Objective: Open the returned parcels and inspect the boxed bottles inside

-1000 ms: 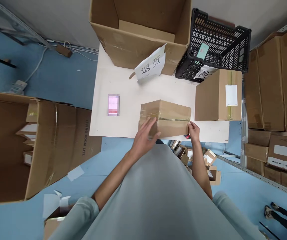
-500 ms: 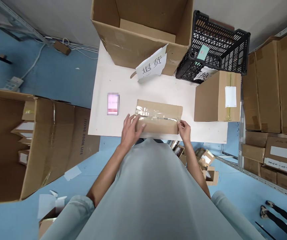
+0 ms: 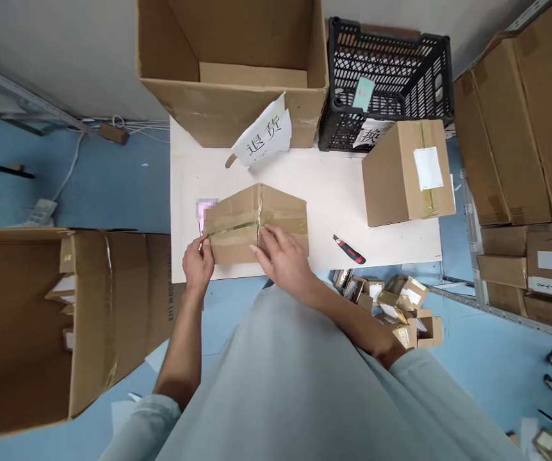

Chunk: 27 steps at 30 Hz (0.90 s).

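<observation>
A brown cardboard box (image 3: pixel 237 238) with a shiny tape strip along its face lies near the table's front edge, an upright ridge between its two visible faces. My left hand (image 3: pixel 198 264) is closed on its lower left corner, thumb in front. Across the ridge, my right hand (image 3: pixel 286 256) rests on the box with thumb and fingers apart. A phone (image 3: pixel 205 210) with a blurred pink screen is partly hidden behind the box's left end. A red and black utility knife (image 3: pixel 349 249) lies on the table right of my right hand.
On the white table (image 3: pixel 324 186) stand a large open carton (image 3: pixel 251 105) with a paper sign, a black plastic crate (image 3: pixel 386 77) and a taped box (image 3: pixel 408 173). A big carton (image 3: pixel 113 307) is on the left, stacked boxes (image 3: pixel 511 141) on the right.
The box has shifted left and been turned, so a ridge now shows and it partly covers the phone. Both hands moved left with it. The utility knife has come into sight.
</observation>
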{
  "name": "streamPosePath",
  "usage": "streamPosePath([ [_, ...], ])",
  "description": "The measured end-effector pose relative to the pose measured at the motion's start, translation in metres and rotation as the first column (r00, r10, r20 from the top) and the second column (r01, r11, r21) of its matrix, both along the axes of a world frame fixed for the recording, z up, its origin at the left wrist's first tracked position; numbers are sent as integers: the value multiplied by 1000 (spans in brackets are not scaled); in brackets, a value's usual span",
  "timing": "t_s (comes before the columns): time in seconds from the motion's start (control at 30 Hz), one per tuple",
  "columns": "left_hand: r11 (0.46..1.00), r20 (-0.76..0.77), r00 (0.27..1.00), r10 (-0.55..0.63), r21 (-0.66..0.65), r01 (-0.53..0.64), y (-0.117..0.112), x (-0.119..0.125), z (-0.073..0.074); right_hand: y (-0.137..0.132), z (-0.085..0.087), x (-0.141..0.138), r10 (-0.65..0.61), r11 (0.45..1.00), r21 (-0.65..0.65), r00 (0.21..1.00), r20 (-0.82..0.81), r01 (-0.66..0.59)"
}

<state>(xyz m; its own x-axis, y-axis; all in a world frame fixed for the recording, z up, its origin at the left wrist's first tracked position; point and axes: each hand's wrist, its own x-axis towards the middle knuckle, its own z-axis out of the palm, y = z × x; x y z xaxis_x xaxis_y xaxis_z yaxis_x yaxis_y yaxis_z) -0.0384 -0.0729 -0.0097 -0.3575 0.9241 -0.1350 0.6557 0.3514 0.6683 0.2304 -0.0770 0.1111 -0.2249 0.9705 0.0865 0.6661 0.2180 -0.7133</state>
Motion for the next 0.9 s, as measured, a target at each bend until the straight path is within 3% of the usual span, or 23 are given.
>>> streamPosePath([
  [0.1,999,-3,999,39,-15,-39,4,4,4,6,-12,21,-71,997,-20,997,11,71],
  [0.2,997,59,996,74,-29,-73,11,19,8,18,-37,63,-206,976,-74,978,31,207],
  [0.27,994,148,984,102,-60,-94,17,36,10,28,-57,96,-325,937,-124,945,39,327],
  [0.33,990,233,965,117,-104,-95,19,54,14,32,-76,124,-452,863,-220,889,67,456],
  [0.43,989,251,963,96,-133,-64,8,74,22,21,-92,152,-514,809,-303,857,49,503],
  [0.67,971,442,880,177,-225,-82,-40,72,34,-38,-98,159,-576,788,-325,812,-90,523],
  [0.77,974,454,869,196,-191,-120,-36,76,32,-35,-103,155,-607,777,-300,785,-125,553],
  [0.9,977,436,875,212,-123,-176,-14,84,33,-13,-105,150,-620,769,-241,783,-55,592],
])
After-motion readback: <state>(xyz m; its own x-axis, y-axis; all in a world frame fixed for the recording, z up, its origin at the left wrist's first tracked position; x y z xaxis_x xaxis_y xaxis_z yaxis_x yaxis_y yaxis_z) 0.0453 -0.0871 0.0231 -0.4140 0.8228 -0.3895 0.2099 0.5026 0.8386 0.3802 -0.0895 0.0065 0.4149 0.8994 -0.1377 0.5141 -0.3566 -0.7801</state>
